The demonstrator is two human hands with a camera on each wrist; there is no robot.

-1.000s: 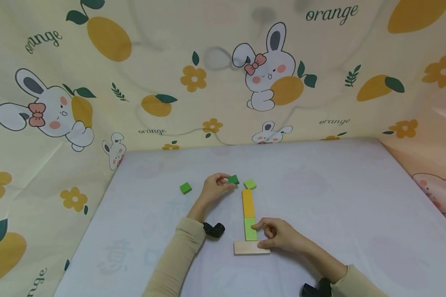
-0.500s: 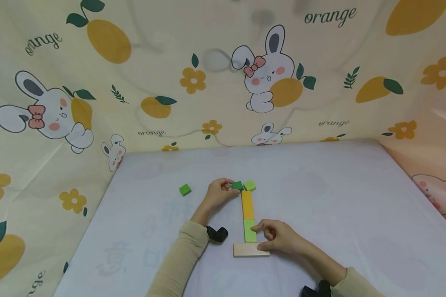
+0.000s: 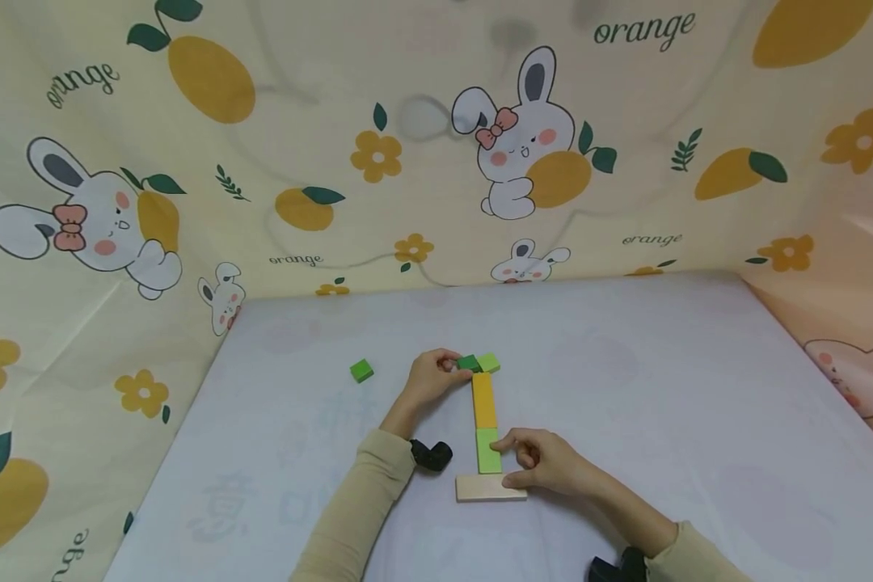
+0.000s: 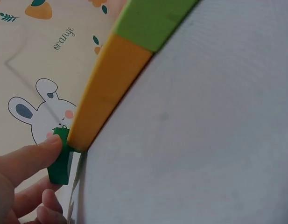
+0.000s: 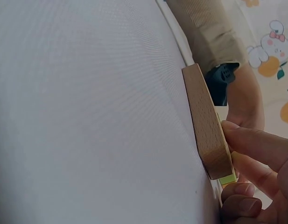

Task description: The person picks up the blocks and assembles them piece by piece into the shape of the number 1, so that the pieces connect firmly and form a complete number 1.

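In the head view my left hand (image 3: 432, 377) pinches a dark green block (image 3: 469, 363) between thumb and fingers, beside the far end of a yellow block (image 3: 483, 400). The left wrist view shows the same dark green block (image 4: 61, 158) close against the yellow one. A light green cube (image 3: 489, 362) sits on its other side. Toward me, a light green block (image 3: 487, 461) continues the yellow one down to a crosswise wooden plank (image 3: 480, 488). My right hand (image 3: 553, 462) rests its thumb on the plank and its index finger on the light green block; its other fingers are bent.
One loose green cube (image 3: 361, 371) lies on the white table (image 3: 626, 388), left of the left hand. Behind the table hangs a patterned cloth (image 3: 407, 186). Black wrist cameras (image 3: 432, 457) sit at both sleeves.
The left hand has brought the dark green block right and slightly nearer, up beside the light green cube and the yellow block's end. The right hand has kept its place.
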